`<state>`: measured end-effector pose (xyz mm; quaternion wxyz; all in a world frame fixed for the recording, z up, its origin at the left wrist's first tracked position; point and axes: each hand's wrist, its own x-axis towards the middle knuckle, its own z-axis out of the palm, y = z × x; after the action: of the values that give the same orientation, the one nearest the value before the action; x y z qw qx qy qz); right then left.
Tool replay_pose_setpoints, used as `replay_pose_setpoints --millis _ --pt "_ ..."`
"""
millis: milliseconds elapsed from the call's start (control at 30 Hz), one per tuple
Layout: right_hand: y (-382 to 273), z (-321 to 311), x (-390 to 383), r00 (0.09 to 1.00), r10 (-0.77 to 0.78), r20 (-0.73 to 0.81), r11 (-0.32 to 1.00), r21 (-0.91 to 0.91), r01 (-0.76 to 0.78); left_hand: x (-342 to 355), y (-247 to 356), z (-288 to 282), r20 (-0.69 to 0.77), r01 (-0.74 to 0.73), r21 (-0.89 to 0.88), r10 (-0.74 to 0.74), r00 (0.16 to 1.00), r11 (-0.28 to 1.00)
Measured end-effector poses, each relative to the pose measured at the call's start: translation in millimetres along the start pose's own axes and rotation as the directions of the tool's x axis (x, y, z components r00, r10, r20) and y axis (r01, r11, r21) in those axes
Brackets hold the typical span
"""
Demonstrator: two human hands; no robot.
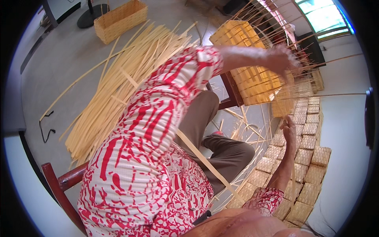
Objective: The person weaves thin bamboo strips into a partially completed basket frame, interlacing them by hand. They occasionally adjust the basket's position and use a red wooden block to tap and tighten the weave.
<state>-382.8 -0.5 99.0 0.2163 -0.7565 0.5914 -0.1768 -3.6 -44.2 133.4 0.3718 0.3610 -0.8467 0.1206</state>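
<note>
A half-woven yellow basket (252, 75) lies on its side, with many long stakes (272, 27) fanning from its open end. My left hand (281, 60) is at that end, among the stakes; motion blur hides what its fingers do. Lower down and to the right, my right hand (289, 125) has its fingers pinched together on a thin pale weaving strip. That strip's tail (293, 179) hangs down past my forearm. Another long flat strip (209, 166) runs slantwise across my lap.
A large pile of loose strips (114, 98) covers the floor at left. A finished rectangular basket (120, 21) stands beyond it. Rows of small woven baskets (306, 158) line the right wall. A dark wooden stool (231, 89) is under the work; offcuts (244, 126) litter the floor.
</note>
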Motion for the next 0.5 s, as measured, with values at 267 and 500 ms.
replay_pose_setpoints --millis 267,500 --pt "0 -7 11 0.984 0.130 0.122 0.989 0.058 -0.138 -7 -90 -71 -0.983 0.427 -0.124 -0.171 0.074 0.896" --pt "-2 -11 -1 0.982 0.121 0.146 0.992 0.014 -0.124 -96 -55 80 -0.332 0.309 0.208 -0.230 0.915 0.928"
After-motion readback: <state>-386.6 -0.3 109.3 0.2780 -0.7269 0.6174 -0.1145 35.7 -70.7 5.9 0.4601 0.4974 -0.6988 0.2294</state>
